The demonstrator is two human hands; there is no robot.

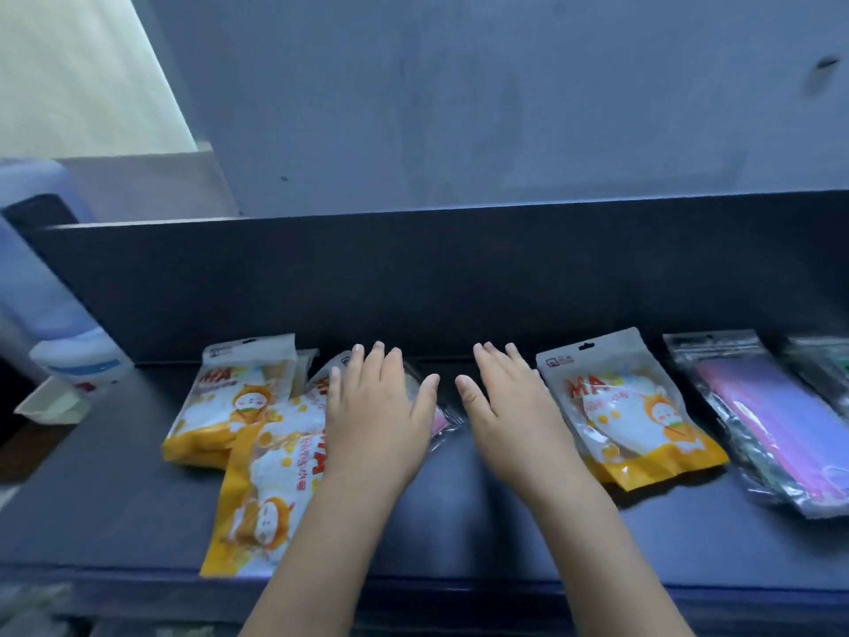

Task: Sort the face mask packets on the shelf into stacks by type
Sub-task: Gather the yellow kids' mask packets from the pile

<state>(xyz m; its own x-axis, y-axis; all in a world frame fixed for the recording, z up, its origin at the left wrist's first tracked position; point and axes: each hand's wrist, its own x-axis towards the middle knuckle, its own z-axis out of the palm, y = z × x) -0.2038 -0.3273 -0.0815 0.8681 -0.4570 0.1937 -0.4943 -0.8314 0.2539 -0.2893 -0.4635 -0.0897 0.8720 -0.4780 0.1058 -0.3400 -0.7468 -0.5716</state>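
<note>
Several face mask packets lie on a dark shelf [459,521]. At the left, a yellow-and-white cartoon packet [229,402] lies flat, and a second one [271,489] overlaps it and reaches the front edge. My left hand [376,420] hovers open over a clear packet with pink masks [443,422], mostly hidden beneath it. My right hand [505,416] is open, fingers spread, beside a third yellow cartoon packet [629,406]. At the right lies a clear packet of pink and purple masks [772,425], with another clear packet [827,365] behind it.
A dark back panel [413,278] rises behind the shelf, with a blue-grey wall above. A white and blue bottle [78,360] and a small white tray [50,402] stand at the left end. The shelf's front edge [459,586] runs below my forearms.
</note>
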